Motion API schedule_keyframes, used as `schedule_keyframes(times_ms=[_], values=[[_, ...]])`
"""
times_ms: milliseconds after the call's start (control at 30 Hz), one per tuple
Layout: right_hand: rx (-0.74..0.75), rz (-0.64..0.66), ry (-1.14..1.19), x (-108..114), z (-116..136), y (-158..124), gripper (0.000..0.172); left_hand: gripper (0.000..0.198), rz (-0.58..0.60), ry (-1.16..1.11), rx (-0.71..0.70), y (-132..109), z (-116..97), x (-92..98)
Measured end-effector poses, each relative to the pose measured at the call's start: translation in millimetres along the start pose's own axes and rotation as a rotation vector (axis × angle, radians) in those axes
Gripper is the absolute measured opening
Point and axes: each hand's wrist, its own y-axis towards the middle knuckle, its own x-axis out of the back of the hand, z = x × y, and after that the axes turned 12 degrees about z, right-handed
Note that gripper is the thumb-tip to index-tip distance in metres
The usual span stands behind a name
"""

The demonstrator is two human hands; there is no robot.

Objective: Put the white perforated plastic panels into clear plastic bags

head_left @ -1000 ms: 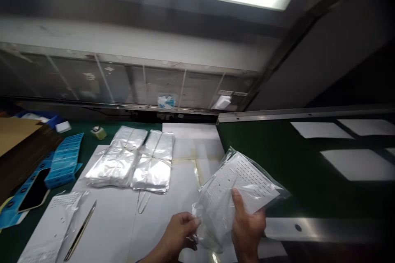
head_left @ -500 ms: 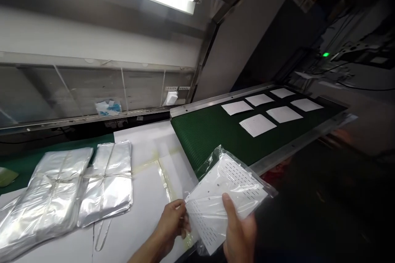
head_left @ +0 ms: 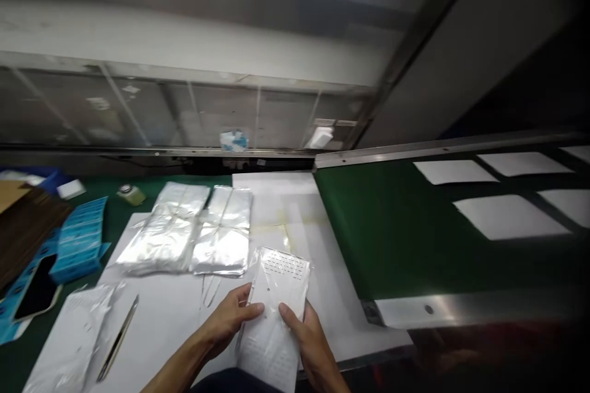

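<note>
- Closest, left hand (head_left: 225, 316) half-closed, fingers gripping one edge of a clear plastic bag (head_left: 267, 353) around a perforated white sheet (head_left: 284, 270)
- Right hand (head_left: 308, 336) clasping the opposite edge, thumb on front, bag held above white paper (head_left: 161, 304)
- Just beyond, two tied stacks of silver foil bags (head_left: 184, 230)
- Farther right, white sheets (head_left: 507, 217) on a green conveyor belt (head_left: 391, 227)

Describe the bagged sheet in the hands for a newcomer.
Green conveyor belt at right; beside it, a white-covered bench. At the bench's near edge, the left hand and right hand hold a perforated white sheet in a clear plastic bag, just below two silver foil bundles. Unlike the bare white sheets on the belt, it is bagged and in hand.
</note>
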Motion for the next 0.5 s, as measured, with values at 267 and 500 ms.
schedule_keyframes(times_ms=[267, 500], values=[[-0.323, 0.421, -0.040, -22, -65, 61, 0.050, 0.037, -0.271, -0.200, -0.031, -57, 36, 86.2], [-0.265, 0.364, -0.292, -25, -124, 102, 0.043, 0.030, -0.492, -0.279, -0.091, -63, 53, 124.9]])
